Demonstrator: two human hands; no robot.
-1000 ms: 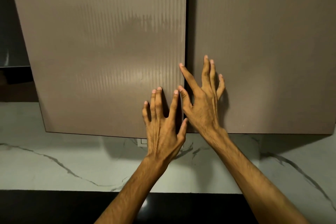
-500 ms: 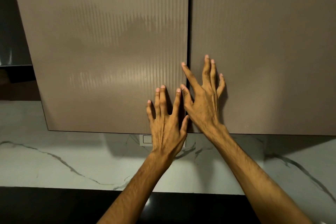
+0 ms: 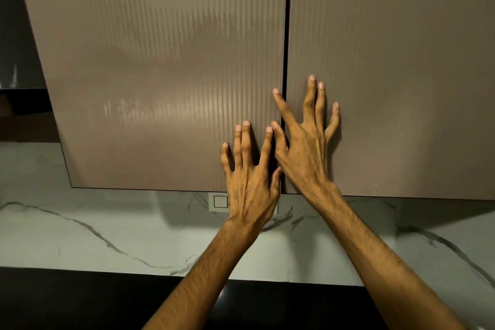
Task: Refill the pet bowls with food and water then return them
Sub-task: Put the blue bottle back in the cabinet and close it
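- our left hand (image 3: 250,185) lies flat on the left cabinet door (image 3: 160,75), near its lower right corner, fingers (image 3: 242,142) straight and spread apart, gripping nothing.
- our right hand (image 3: 305,153) lies flat across the seam between the two doors: its palm and three outer fingers rest on the right cabinet door (image 3: 401,75), while the index finger reaches over the dark gap (image 3: 287,35) toward the left door. these fingers too are straight and splayed, holding nothing.
- the thumb of our right hand and the index finger of our left hand sit just beside each other, touching or nearly so; we cannot tell which.
- both doors are brown with fine vertical ribbing, and they look closed, with only the narrow dark gap between them.
- under the doors runs a white marble wall (image 3: 80,233) with grey veins, and a small white switch plate (image 3: 218,201) shows just left of our left wrist.
- nearest to us is the dark glossy bench (image 3: 67,300), along the bottom of the view.
- the pet bowls, food and water do not show in this view, so we cannot tell where they are.
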